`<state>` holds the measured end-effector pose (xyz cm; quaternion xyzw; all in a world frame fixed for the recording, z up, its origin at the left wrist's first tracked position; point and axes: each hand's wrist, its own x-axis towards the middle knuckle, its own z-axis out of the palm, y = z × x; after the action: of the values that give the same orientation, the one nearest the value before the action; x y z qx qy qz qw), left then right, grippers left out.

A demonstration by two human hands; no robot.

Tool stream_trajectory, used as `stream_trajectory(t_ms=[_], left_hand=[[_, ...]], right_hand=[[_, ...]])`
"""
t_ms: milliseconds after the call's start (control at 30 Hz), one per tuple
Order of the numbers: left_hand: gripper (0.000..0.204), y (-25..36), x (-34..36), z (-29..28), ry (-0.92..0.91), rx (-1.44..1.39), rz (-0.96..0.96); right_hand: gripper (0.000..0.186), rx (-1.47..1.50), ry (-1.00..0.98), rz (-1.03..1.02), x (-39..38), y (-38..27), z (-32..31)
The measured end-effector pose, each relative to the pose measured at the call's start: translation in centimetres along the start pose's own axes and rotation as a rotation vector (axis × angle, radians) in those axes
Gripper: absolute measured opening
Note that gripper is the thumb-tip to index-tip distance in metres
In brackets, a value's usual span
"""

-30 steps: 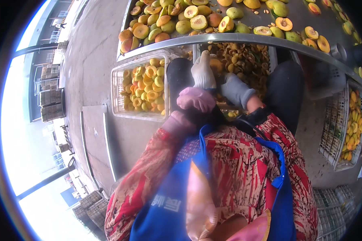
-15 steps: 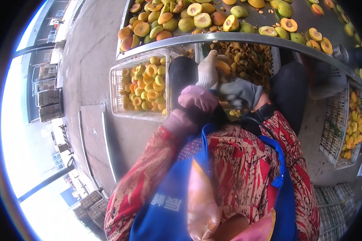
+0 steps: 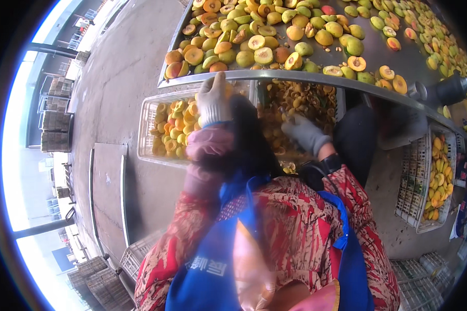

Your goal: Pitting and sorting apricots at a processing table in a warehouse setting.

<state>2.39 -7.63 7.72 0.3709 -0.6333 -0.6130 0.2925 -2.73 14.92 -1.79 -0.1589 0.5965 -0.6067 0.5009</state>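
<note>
My left hand (image 3: 213, 102), in a whitish knit glove, hangs over the right side of a pale crate (image 3: 144, 127) of pitted yellow peach halves (image 3: 177, 127). Its fingers are closed, with a peach half (image 3: 228, 91) partly showing beside the thumb. My right hand (image 3: 304, 133), grey-gloved and curled, is above a second crate (image 3: 340, 103) of brown pits and scraps (image 3: 301, 98) between my knees. What its fingers hold is blurred. In front of me, cut and whole peaches (image 3: 244, 44) lie on a metal table (image 3: 316, 56).
A raised metal rim (image 3: 296, 76) bounds the table's near edge, above the crates. To the right stand a dark metal cylinder (image 3: 443, 89) at the rim and another crate (image 3: 414, 176) of yellow fruit (image 3: 435, 179) on the floor. Stacked crates (image 3: 425, 280) are at lower right.
My left hand has moved left, from above the scrap crate to above the crate of peach halves. My right hand has parted from it and stays over the scraps. The view has shifted slightly.
</note>
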Motion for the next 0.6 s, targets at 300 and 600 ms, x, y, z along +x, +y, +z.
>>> stream_trajectory(t_ms=[300,600], left_hand=[[0.040,2.6,4.9,9.0,-0.593,1.108,0.851],[0.033,2.4,5.6,16.8,-1.045,1.222,0.513]], right_hand=[[0.042,-0.336,0.138,0.098,-1.2,-5.3,2.5],[0.014,-0.337,0.444,-0.369,0.1,-0.9,2.0]])
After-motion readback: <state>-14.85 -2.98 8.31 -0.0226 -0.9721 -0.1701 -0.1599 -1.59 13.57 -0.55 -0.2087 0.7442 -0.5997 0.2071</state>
